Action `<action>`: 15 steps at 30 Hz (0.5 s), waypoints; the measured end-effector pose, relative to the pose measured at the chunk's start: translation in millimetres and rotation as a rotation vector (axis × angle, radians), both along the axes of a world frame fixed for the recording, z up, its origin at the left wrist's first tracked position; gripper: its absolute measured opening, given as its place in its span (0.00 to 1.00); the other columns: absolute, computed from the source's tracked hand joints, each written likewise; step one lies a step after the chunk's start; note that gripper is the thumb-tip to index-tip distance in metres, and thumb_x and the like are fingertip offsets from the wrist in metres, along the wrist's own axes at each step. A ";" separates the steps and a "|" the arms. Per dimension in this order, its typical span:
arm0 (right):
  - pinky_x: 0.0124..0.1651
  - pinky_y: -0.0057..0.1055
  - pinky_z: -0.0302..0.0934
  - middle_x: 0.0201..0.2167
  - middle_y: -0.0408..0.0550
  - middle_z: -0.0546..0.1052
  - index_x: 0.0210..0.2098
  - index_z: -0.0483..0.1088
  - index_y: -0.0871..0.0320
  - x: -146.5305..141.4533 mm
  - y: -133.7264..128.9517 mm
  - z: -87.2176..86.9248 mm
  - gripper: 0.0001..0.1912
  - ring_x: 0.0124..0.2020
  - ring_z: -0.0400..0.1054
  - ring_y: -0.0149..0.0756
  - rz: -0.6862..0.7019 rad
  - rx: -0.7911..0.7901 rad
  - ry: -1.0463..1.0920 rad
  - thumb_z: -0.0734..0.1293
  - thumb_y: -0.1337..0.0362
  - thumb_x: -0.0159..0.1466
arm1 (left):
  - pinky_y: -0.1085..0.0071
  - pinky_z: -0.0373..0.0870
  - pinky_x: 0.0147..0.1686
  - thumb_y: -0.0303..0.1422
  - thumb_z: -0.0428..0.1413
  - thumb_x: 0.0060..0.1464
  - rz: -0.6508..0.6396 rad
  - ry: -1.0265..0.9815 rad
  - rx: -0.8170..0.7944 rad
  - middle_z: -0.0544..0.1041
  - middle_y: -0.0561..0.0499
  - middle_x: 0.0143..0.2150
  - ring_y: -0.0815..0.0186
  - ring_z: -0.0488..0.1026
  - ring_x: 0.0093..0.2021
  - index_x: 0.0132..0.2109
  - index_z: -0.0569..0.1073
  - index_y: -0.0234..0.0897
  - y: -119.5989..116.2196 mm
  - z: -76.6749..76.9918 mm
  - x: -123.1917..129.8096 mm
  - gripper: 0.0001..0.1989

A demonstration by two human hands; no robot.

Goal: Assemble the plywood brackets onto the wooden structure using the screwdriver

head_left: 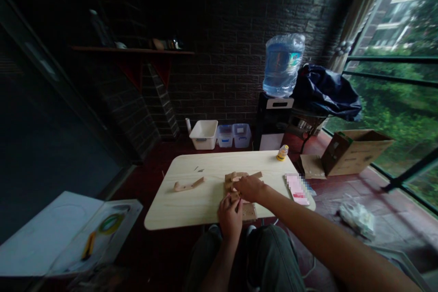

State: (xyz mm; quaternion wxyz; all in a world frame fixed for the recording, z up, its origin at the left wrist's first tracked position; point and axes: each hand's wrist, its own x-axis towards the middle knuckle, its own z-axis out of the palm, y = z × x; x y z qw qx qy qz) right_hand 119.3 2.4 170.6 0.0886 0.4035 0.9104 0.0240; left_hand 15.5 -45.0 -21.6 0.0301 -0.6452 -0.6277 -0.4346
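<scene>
A flat wooden assembly of light brown pieces lies near the front edge of the table, partly covered by both hands. My left hand is at its near left side, fingers closed on a small wooden piece. From the right, my right hand reaches over the assembly with bent fingers pressed on the same spot; what lies under the fingertips is mostly hidden. A curved wooden part rests apart on the left of the table, with a few thin dark bits beyond it.
The pale table carries a small yellow-capped bottle and a pink-and-white packet on the right. Beyond it stand plastic bins and a water dispenser. An open case sits at lower left, a cardboard box at right.
</scene>
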 end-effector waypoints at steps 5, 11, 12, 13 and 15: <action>0.44 0.42 0.73 0.45 0.61 0.82 0.48 0.75 0.60 1.4 3.8 1.6 0.15 0.47 0.78 0.52 -0.031 -0.033 0.030 0.71 0.66 0.62 | 0.53 0.73 0.53 0.36 0.56 0.63 0.015 0.019 0.007 0.79 0.40 0.52 0.53 0.74 0.55 0.41 0.84 0.44 3.2 -7.1 -1.3 0.11; 0.43 0.41 0.73 0.44 0.62 0.82 0.48 0.76 0.61 4.2 5.6 0.0 0.15 0.46 0.79 0.52 -0.059 -0.036 0.046 0.71 0.62 0.63 | 0.57 0.75 0.52 0.36 0.57 0.62 -0.011 0.040 0.079 0.80 0.42 0.50 0.54 0.75 0.53 0.40 0.84 0.44 6.9 -9.3 -4.7 0.10; 0.43 0.40 0.73 0.44 0.62 0.82 0.47 0.76 0.62 4.8 5.8 -0.5 0.15 0.46 0.78 0.51 -0.057 -0.030 0.042 0.71 0.60 0.63 | 0.57 0.75 0.51 0.36 0.57 0.62 -0.011 0.052 0.091 0.81 0.42 0.49 0.54 0.75 0.53 0.40 0.84 0.44 6.8 -8.2 -5.0 0.10; 0.44 0.41 0.73 0.44 0.62 0.82 0.47 0.76 0.62 5.2 5.9 -1.2 0.16 0.46 0.78 0.52 -0.059 -0.023 0.038 0.71 0.59 0.64 | 0.57 0.75 0.50 0.37 0.57 0.62 -0.009 0.067 0.101 0.81 0.42 0.49 0.54 0.76 0.52 0.40 0.84 0.44 6.7 -7.1 -5.3 0.10; 0.44 0.41 0.73 0.44 0.63 0.82 0.46 0.77 0.64 5.5 6.0 -2.9 0.17 0.46 0.78 0.52 -0.075 -0.010 0.029 0.70 0.57 0.64 | 0.58 0.75 0.49 0.37 0.57 0.62 -0.005 0.097 0.117 0.81 0.43 0.48 0.54 0.76 0.52 0.40 0.84 0.45 6.6 -5.3 -5.9 0.10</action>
